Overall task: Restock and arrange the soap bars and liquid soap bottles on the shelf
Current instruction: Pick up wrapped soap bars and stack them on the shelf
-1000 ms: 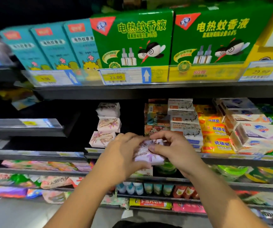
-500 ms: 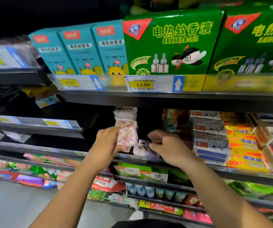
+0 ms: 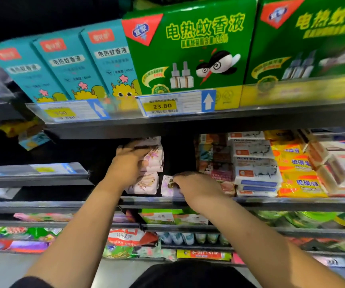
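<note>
Shelf (image 3: 281, 201) holds soaps (image 3: 146, 183); right hand (image 3: 198, 185) grips lilac bar (image 3: 166, 189).

Retail shop. A price label (image 3: 162, 106) reading 23.80 is mounted on a shelf edge (image 3: 271, 115). Above it stand identical green boxes (image 3: 190, 48); below and right of it, stacked packaged soap bars (image 3: 254, 165) fill tiered shelving.

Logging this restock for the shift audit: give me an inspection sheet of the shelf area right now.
Surface: shelf, metal front rail.
Job's things: pink soap stack beside lilac soap bar, both on the shelf.
Clutter: goat soap packs and yellow soap packs to the right.
Grippers: left hand on the pink soap stack, grip blurred; right hand pinches the lilac soap bar.
Cables: nothing seen.
Surroundings: green boxes, teal boxes on upper shelf; price tag 23.80.
</note>
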The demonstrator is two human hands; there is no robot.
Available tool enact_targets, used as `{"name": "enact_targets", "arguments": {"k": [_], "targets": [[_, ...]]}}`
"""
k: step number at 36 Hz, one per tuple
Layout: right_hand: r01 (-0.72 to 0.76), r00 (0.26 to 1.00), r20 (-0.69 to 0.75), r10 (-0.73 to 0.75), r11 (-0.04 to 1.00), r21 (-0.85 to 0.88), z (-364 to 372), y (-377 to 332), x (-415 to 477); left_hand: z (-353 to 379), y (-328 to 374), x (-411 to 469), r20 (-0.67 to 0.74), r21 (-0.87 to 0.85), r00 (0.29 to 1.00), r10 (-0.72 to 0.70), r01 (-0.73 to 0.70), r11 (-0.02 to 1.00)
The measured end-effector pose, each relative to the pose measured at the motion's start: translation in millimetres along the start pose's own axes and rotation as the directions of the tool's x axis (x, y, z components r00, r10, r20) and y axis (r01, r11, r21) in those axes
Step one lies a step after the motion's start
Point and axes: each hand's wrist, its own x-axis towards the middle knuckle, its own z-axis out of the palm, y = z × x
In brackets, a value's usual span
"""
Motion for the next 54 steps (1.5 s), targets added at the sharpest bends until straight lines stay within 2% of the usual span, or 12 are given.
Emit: {"name": "enact_targets", "arguments": {"k": [3,6,14,21,28,33,39,42,45,48,50,54], "targets": [[-0.012,0.999,-0.050,0.011,1.000,-0.018,0.7,-1.2,5.6,2.3,4.2,-6.3,-0.004,-0.163,1.000,-0.027,0.026,0.986],[-0.019,0.998,-0.053,0.018,1.000,-0.023,1.3,-2.0,10.3,3.5,7.7,-16.3,-0.071,-0.232,0.997,-0.007,-0.010,0.973],[-0.057,0.998,0.028,0.061,0.988,-0.144,2.4,-4.7,23.4,21.9,7.9,-52.0,-0.097,-0.193,0.995,-0.013,-0.006,0.981],[-0.129,0.991,-0.033,0.126,0.987,-0.091,3.1,-7.6,28.0,44.5,2.9,-70.5,-0.074,-0.213,0.997,0.008,-0.023,0.977],[-0.134,0.989,-0.048,0.137,0.989,0.058,-2.1,-6.0,20.7,50.4,0.8,-70.8,-0.104,-0.232,0.994,0.022,-0.046,0.972],[-0.099,0.987,-0.105,0.123,0.972,0.212,-5.3,-9.1,9.3,47.7,16.9,-79.2,-0.136,-0.283,0.990,-0.030,-0.010,0.959],[-0.128,0.965,-0.173,0.199,0.928,0.350,-5.0,-8.9,-3.6,34.6,33.1,-100.6,-0.202,-0.453,0.979,0.041,-0.130,0.882],[-0.002,0.936,-0.285,0.207,0.813,0.582,-7.1,-4.7,-12.9,21.2,39.9,-105.0,-0.190,-0.548,0.981,0.042,-0.141,0.825],[0.135,0.929,-0.288,0.234,0.510,0.849,-6.2,0.1,-26.2,5.7,46.0,-108.1,-0.190,-0.594,0.974,0.127,-0.217,0.774],[0.182,0.946,-0.237,0.221,0.243,0.953,-3.7,5.7,-41.8,-10.9,53.3,-109.4,-0.241,-0.572,0.938,0.249,-0.344,0.744],[0.188,0.948,-0.222,0.226,0.163,0.969,-0.4,11.6,-48.3,-20.4,60.4,-108.9,-0.246,-0.574,0.919,0.309,-0.395,0.717],[0.178,0.959,-0.200,0.198,0.125,0.976,5.1,20.8,-60.6,-21.7,74.0,-107.1,-0.259,-0.515,0.869,0.422,-0.493,0.701]]}}
